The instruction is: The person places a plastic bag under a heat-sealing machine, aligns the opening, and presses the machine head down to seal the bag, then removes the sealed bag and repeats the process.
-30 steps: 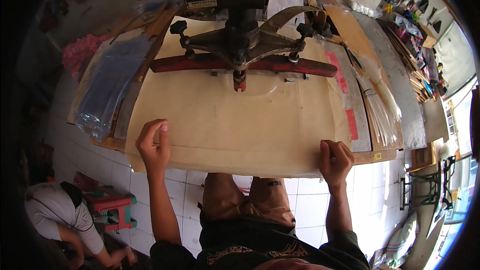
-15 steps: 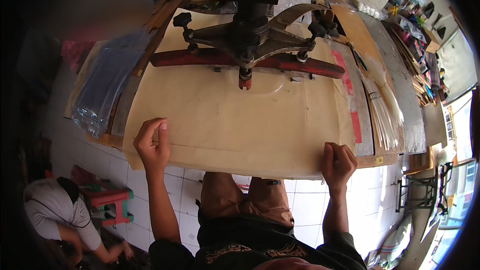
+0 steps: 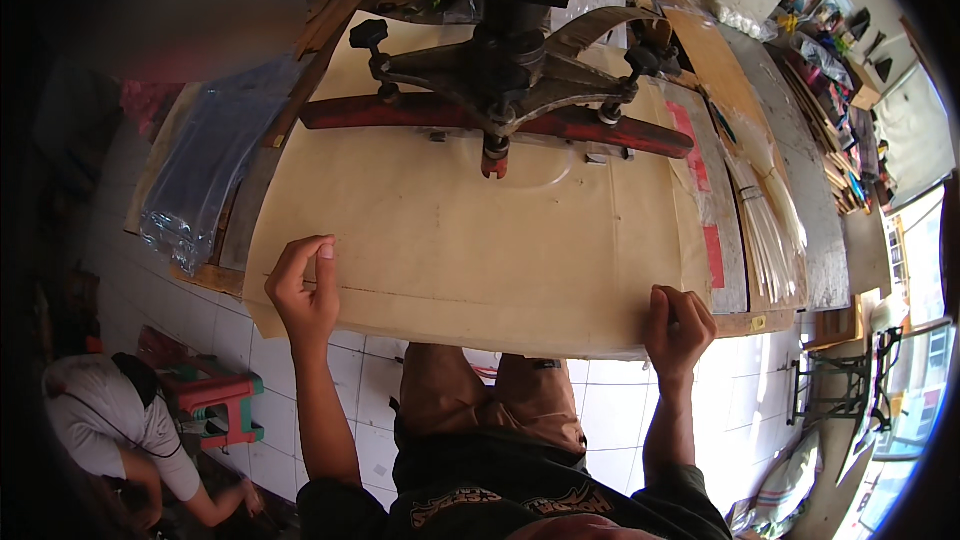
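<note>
A tan sheet [image 3: 450,240] covers the worktable in front of me, slightly creased on the right. Over the left part of its near edge, my left hand [image 3: 305,285] is closed, thumb against the bent fingers. My right hand [image 3: 680,330] is curled closed beside the near right corner. Whatever either hand may pinch is too small or hidden to make out. Beyond both hands, a dark metal machine head [image 3: 505,60] with spread arms and black knobs [image 3: 369,34] carries a worn red-and-black bar [image 3: 600,123] across the sheet's far part. A red forked tip [image 3: 494,166] points toward me.
Clear plastic sheets [image 3: 200,165] lie left of the tan sheet. Bundled pale strips [image 3: 770,230] and red tape pieces [image 3: 713,255] are at the right. Below left, a person [image 3: 120,420] bends beside a red-and-green stool [image 3: 230,405]. A metal stand [image 3: 845,375] is far right.
The machine and table appear shifted very slightly in the picture. Both my hands stay closed in nearly the same places.
</note>
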A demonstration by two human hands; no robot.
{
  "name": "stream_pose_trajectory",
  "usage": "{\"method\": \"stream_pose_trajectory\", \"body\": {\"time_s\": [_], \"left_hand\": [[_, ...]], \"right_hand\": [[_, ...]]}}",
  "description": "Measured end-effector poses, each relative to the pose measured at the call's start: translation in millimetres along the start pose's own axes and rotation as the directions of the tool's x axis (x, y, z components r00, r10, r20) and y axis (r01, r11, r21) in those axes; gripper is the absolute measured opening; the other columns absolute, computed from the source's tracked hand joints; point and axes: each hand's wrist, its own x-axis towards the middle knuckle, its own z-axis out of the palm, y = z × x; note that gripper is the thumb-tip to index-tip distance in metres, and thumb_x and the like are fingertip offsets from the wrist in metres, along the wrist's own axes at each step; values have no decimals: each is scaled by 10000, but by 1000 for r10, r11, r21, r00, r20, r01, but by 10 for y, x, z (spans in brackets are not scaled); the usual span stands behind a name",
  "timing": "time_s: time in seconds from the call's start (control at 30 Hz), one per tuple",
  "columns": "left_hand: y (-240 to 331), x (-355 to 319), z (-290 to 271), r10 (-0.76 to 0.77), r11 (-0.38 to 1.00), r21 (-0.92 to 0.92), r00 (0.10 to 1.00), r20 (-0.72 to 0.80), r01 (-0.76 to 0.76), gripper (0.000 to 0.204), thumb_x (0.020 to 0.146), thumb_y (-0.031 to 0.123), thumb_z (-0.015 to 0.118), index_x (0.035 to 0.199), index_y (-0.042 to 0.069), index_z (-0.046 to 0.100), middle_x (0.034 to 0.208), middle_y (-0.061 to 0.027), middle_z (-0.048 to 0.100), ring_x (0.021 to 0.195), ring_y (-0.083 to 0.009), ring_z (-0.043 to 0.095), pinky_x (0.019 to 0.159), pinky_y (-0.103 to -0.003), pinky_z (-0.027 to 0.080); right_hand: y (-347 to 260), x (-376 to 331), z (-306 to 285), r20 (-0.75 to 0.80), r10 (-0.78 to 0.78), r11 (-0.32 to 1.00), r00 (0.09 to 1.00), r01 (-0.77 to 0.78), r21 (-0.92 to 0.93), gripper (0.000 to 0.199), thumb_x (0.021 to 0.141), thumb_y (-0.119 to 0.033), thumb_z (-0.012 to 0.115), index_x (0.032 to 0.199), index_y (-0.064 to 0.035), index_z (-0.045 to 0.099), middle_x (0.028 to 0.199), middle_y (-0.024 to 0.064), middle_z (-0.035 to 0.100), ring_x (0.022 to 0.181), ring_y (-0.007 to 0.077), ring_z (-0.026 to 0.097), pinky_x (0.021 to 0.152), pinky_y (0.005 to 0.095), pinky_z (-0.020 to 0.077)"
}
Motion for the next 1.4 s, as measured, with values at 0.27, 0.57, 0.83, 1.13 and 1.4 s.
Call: {"method": "stream_pose_trajectory", "body": {"time_s": [0.27, 0.57, 0.83, 1.13, 1.4], "left_hand": [[9, -4, -8, -24, 999, -23, 1000, 0, 24, 128, 946, 57, 620, 931, -46, 693, 882, -112, 716, 837, -187, 677, 794, -294, 515], [-14, -2, 4, -5, 999, -38, 1000, -24, 4, 90, 923, 30, 630, 918, -40, 686, 858, -120, 711, 790, -205, 685, 752, -296, 520], [0, -6, -14, -42, 998, -47, 999, 1, 42, 132, 950, 48, 613, 923, -58, 686, 877, -118, 715, 840, -188, 681, 796, -295, 518], [8, 7, -5, -7, 999, -40, 1000, -18, 6, 89, 924, 30, 630, 924, -41, 684, 852, -124, 713, 788, -208, 689, 749, -296, 521], [15, 0, 0, -26, 999, -46, 1000, -18, 25, 94, 925, 35, 634, 915, -45, 682, 840, -123, 712, 777, -209, 687, 739, -298, 521]], "right_hand": [[-9, 9, 5, 5, 6, 1000, 1000, -6, -5, 43, 847, -22, 693, 810, -3, 705, 598, 58, 597, 508, 181, 543, 489, 313, 402], [-24, 14, 6, 3, 10, 1000, 1000, -10, 1, 33, 840, -8, 690, 815, -1, 709, 598, 61, 594, 508, 183, 542, 491, 313, 402], [-26, 15, 3, 11, 13, 1000, 1000, -13, 2, 35, 843, -8, 689, 815, -2, 710, 599, 62, 594, 513, 186, 545, 494, 314, 403], [-18, 7, 7, 7, 14, 1000, 1000, -14, 4, 39, 845, -12, 690, 813, -1, 710, 605, 63, 604, 514, 186, 550, 497, 314, 408], [-14, 20, 10, 10, -13, 1000, 1000, 12, 27, 62, 882, -14, 680, 849, 23, 715, 637, 75, 617, 521, 126, 539, 483, 270, 387]]}}
